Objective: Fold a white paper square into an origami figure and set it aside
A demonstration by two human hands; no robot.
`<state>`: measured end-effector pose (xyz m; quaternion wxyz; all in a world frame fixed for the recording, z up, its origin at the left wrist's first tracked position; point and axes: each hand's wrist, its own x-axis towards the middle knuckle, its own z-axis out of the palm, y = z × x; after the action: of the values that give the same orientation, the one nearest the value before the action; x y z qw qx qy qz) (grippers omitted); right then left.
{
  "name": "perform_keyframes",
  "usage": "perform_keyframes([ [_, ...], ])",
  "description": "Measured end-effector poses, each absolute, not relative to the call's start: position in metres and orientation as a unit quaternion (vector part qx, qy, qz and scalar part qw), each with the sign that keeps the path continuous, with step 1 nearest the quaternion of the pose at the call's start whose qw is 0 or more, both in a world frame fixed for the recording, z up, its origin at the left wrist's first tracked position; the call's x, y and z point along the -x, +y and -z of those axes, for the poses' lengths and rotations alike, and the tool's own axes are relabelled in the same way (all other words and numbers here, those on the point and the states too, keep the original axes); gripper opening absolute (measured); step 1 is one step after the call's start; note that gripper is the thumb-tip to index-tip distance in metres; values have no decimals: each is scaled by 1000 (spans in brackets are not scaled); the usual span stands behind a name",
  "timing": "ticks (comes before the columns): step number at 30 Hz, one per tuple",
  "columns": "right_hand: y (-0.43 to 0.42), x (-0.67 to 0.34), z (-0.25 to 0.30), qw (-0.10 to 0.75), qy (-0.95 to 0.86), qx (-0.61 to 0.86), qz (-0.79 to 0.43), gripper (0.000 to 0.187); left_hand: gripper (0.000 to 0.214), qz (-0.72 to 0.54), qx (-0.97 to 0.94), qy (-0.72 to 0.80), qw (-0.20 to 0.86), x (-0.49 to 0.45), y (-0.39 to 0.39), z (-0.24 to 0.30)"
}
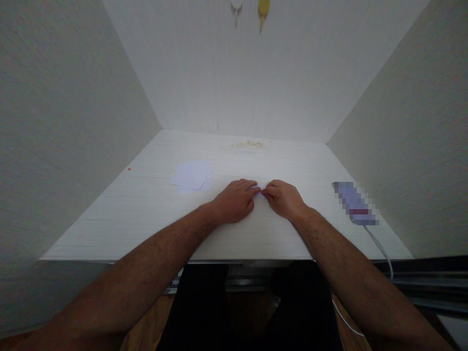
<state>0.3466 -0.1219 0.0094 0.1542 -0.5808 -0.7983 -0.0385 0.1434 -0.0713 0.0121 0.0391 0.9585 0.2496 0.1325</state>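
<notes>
A small piece of white paper (261, 193) lies on the white table, mostly covered by my hands. My left hand (237, 200) rests palm down, its fingers closed together and pressing on the paper's left side. From the right, my right hand (283, 197) pinches the paper between thumb and fingers. The fingertips of both hands nearly meet over it. How the paper is folded cannot be made out. To the left of my hands is a loose stack of white paper sheets (192, 174), overlapping at uneven angles.
A blurred-out phone (354, 202) lies at the right, with a white cable (380, 243) running over the table's front edge. Walls enclose the table on three sides. A tiny red bit (129, 169) sits at the left edge. White and yellow hooks (263, 7) hang on the back wall.
</notes>
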Motion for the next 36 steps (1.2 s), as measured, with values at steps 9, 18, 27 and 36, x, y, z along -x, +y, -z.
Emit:
perform_keyframes([
  [9, -125, -349, -12, 148, -814, 560, 33, 25, 47, -126, -961, 241, 42, -145, -70, -11],
  [18, -127, -348, -15, 154, -818, 554, 22, 26, 43, -141, -964, 223, 24, -142, -74, -15],
  [27, -130, -343, -27, 96, -822, 560, 21, 26, 39, -144, -967, 205, 41, -143, -72, -14],
  [36, -131, -342, -31, 77, -822, 564, 15, 26, 39, -132, -968, 200, 70, -144, -71, -15],
])
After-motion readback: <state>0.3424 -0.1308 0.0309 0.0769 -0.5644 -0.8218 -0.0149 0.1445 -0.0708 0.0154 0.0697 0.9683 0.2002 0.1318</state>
